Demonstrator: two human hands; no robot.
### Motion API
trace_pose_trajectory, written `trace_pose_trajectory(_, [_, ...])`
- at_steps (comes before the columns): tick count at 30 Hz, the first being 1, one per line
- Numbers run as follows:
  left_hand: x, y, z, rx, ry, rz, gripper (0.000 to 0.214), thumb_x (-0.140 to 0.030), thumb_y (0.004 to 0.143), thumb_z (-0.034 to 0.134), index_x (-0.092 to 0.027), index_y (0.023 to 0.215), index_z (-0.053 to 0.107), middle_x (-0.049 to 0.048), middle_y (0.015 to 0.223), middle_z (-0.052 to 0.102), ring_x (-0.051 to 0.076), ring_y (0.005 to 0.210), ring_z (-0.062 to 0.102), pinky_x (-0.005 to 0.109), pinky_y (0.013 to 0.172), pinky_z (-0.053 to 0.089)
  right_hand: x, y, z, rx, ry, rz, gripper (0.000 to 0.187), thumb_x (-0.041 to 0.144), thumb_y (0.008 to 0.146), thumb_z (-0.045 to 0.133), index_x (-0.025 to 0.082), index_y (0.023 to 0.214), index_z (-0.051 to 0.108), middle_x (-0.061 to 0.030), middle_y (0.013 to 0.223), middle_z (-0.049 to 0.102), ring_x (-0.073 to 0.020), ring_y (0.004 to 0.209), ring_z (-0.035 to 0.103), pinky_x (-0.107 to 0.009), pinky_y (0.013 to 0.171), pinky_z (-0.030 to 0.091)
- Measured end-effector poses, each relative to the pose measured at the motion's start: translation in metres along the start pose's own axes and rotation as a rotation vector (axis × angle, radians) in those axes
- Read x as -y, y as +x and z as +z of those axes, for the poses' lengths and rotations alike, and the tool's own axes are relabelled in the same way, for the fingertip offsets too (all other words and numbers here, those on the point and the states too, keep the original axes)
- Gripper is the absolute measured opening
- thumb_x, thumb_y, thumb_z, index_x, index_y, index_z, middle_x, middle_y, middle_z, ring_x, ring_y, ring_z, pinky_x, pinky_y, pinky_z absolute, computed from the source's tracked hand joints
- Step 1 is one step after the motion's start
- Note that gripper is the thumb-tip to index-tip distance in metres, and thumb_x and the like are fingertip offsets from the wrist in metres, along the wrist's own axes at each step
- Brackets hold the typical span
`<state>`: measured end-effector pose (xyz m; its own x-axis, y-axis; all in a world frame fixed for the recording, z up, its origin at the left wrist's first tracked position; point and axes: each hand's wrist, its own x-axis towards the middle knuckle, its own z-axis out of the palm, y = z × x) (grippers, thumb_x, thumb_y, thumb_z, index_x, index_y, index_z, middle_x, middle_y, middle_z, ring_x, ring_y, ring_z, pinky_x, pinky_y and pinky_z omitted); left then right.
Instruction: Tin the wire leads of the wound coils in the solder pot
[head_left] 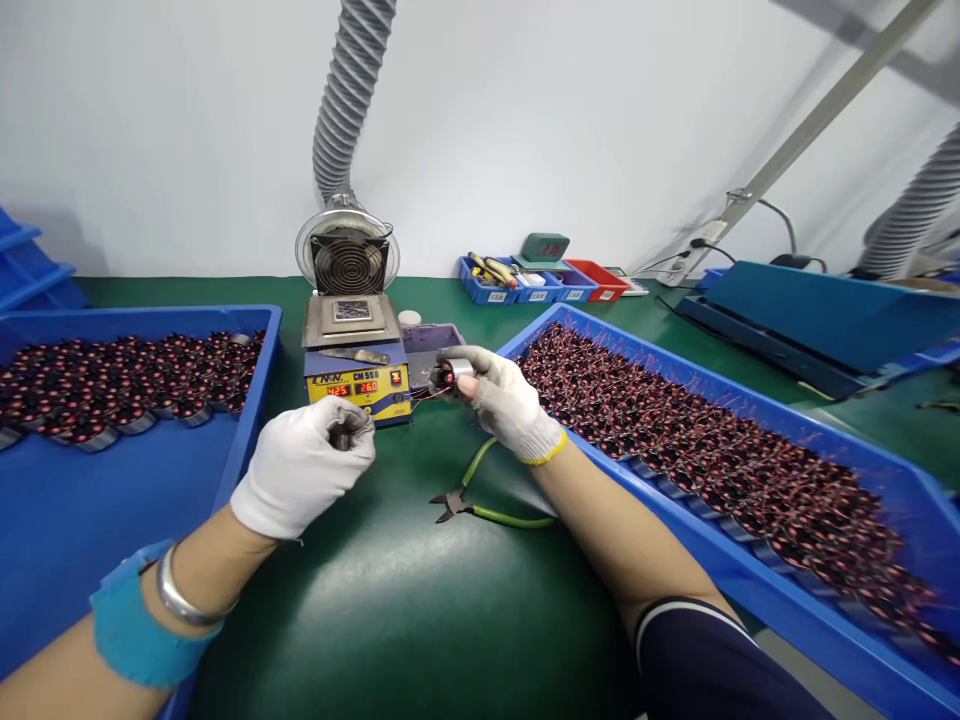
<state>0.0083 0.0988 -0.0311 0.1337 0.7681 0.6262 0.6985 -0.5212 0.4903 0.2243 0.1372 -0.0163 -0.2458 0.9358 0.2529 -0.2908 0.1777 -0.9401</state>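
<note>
My left hand (304, 470), in a white glove, is closed around a small dark part (341, 436) in front of the solder pot (356, 350). My right hand (501, 397), also gloved, pinches a small wound coil (448, 375) with red wire and holds it just right of the pot's front panel. Thin wire leads run from the coil toward the pot. Green-handled cutters (480, 505) lie on the green mat (390, 600) between my forearms.
A blue tray (90, 500) at left holds rows of coils along its far side. A long blue tray (840, 640) at right is full of coils. A fume hose (349, 100) hangs above the pot. Small bins (540, 285) stand at the back.
</note>
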Motion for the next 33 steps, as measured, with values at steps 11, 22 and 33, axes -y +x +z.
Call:
trace_pose_trajectory(11, [-0.006, -0.001, -0.002, -0.096, 0.009, 0.293, 0.018, -0.019, 0.071, 0.066, -0.019, 0.087, 0.059, 0.0009, 0.071, 0.067, 0.013, 0.062, 0.063, 0.026, 0.063, 0.052, 0.009, -0.008, -0.001, 0.144, -0.212, -0.071, 0.051, 0.042, 0.063, 0.073, 0.015, 0.103, 0.058, -0.0034, 0.085, 0.06, -0.0106, 0.065, 0.051, -0.021, 0.053, 0.04])
trace_pose_trajectory(22, [-0.011, -0.002, -0.004, -0.054, -0.083, 0.366, 0.017, -0.015, 0.072, 0.067, -0.021, 0.084, 0.058, 0.0006, 0.071, 0.069, 0.014, 0.063, 0.065, 0.026, 0.062, 0.051, 0.004, -0.012, 0.011, 0.196, -0.162, 0.002, 0.049, 0.035, 0.062, 0.072, 0.013, 0.103, 0.056, -0.001, 0.077, 0.058, -0.007, 0.056, 0.045, -0.019, 0.047, 0.038])
trace_pose_trajectory(33, [-0.014, -0.004, -0.01, -0.079, -0.006, 0.312, 0.016, -0.013, 0.071, 0.062, -0.024, 0.077, 0.053, -0.0024, 0.063, 0.063, 0.013, 0.057, 0.061, 0.028, 0.057, 0.05, 0.006, -0.008, -0.002, 0.19, -0.226, -0.027, 0.054, 0.044, 0.062, 0.072, 0.015, 0.104, 0.057, -0.0038, 0.086, 0.06, -0.0127, 0.071, 0.054, -0.024, 0.061, 0.044])
